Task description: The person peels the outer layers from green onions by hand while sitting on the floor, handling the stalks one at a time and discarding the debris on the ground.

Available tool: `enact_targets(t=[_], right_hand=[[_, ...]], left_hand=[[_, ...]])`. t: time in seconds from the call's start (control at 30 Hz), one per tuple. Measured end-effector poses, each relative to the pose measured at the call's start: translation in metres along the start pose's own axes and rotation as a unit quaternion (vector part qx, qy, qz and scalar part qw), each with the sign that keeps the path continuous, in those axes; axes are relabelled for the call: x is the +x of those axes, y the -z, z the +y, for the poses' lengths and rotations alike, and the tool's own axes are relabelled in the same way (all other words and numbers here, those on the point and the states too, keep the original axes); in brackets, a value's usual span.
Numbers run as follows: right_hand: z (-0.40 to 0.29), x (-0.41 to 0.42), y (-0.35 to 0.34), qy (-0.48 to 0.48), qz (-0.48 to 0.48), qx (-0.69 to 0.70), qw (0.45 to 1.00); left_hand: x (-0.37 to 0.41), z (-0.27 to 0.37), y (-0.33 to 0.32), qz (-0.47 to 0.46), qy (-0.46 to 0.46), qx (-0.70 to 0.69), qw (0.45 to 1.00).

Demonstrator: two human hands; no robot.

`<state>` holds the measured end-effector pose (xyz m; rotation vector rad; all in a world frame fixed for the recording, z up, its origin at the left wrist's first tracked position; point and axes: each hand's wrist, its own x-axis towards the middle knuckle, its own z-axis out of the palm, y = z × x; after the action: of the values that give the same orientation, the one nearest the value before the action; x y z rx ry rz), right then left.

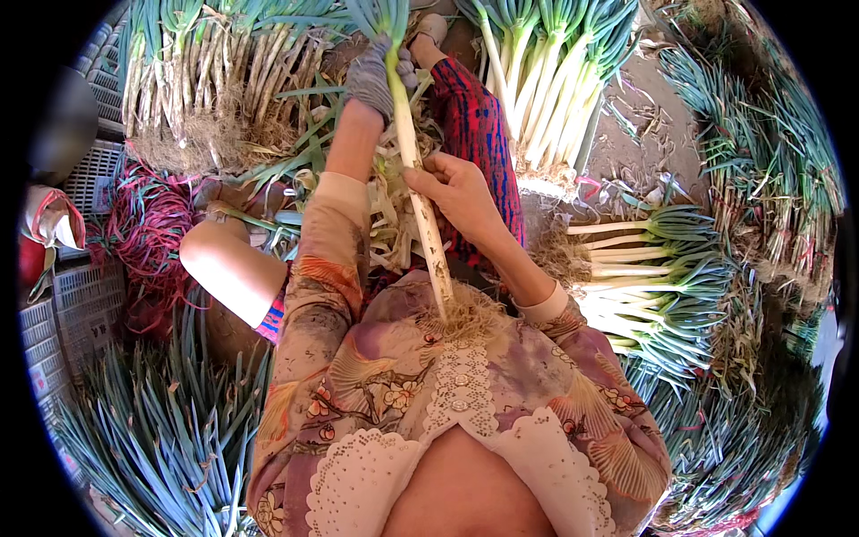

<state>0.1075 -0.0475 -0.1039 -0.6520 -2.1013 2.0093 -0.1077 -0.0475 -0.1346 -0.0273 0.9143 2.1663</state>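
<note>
My left hand, in a grey knit glove, grips one long green onion just below its leaves. The stalk slants down towards my chest. Its shaggy roots rest against my flowered shirt. Brown, dirty patches of skin mark the lower part of the white shaft. At mid-stalk, my bare right hand has its thumb and bent fingers closed on the shaft; some fingertips are hidden behind it. Loose peeled skins lie in a heap beneath the stalk, between my legs.
Unpeeled onions with dirty roots stand at upper left. White-shafted onions stand at upper right, and others lie to my right. Red and green ties are heaped left, near plastic crates. More onions fill the lower left.
</note>
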Motion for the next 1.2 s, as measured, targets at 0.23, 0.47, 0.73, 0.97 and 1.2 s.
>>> enact_targets(t=[0.23,0.47,0.73,0.97,1.2], right_hand=[[-0.006,0.023,-0.021,0.084,0.004,0.045,0.995],[-0.022,0.041,-0.054,0.136,0.006,0.062,0.989],[-0.003,0.055,-0.090,0.142,-0.021,0.052,0.988],[0.017,0.049,-0.074,0.043,0.044,0.119,0.991],[0.020,-0.004,-0.026,0.144,-0.004,-0.273,0.951]], left_hand=[[0.031,0.075,0.035,-0.164,-0.098,0.010,0.981],[-0.028,0.114,0.019,-0.067,-0.189,0.046,0.979],[-0.046,0.127,0.055,-0.173,-0.173,-0.022,0.969],[-0.018,0.163,0.131,-0.146,-0.200,-0.010,0.969],[-0.006,0.250,0.203,-0.021,-0.309,0.033,0.950]])
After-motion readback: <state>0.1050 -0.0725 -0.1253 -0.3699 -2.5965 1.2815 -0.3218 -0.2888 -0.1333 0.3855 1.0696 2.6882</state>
